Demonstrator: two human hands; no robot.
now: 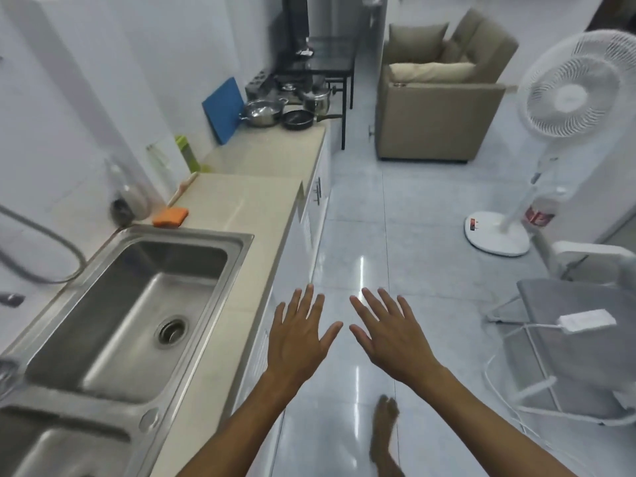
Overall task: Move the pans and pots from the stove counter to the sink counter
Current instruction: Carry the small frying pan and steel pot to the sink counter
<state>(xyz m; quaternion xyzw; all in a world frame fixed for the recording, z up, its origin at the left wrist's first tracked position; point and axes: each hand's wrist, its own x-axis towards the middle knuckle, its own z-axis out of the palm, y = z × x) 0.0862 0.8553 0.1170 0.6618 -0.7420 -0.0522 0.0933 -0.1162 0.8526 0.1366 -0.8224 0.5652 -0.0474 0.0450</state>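
Beige counter (247, 201) is running along the left wall, white cabinet fronts below, glossy grey tile floor (395, 235) reflecting ceiling light. Near end: steel double sink (144, 290), both basins sitting empty. Orange sponge (171, 216) is lying just behind the sink rim, a wooden-handled tool next to it, a green bottle (186, 153) standing by the wall. Blue cutting board (223, 110) is leaning upright on the wall further down. Beyond the counter: black glass table (323, 60), tan armchair (444, 108). White pedestal fan (578, 87) is standing on the right, grey folding chair (578, 342) with a white power adapter and cord on it at the right edge.

Cookware is all sitting at the far end of the counter, well apart from the sink:
- lidded steel pot (263, 113), glass lid, side handles, just beside the cutting board
- black frying pan (298, 119), handle pointing right over the counter edge, touching or nearly touching the pot
- taller steel pot (316, 98) with lid behind the pan
- more lidded items behind that, too blurred to tell

Left hand (299, 339) and right hand (389, 335) are both reaching forward over the floor, palms down, fingers fully spread, holding nothing. Thumbs are pointing at each other, close but apart. A bare foot is showing on the floor below the right forearm.
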